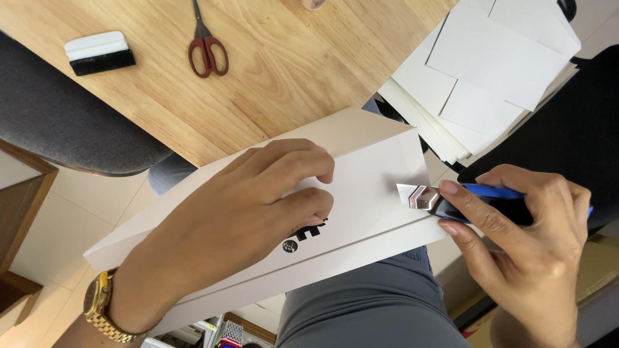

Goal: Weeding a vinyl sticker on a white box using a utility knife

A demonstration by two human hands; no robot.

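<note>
Left hand (251, 212) flat on a long white box (361, 193), pressing it down across the lap. Right hand (529, 238) gripping a blue-handled utility knife (445, 201), blade tip against the box's right end. On the wooden counter (271, 84): red scissors (206, 48), black-and-white squeegee (100, 53), stacked white sheets (490, 71).

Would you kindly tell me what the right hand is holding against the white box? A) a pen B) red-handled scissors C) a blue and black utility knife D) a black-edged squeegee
C: the right hand grips a blue and black utility knife, its blade on the white box.
</note>
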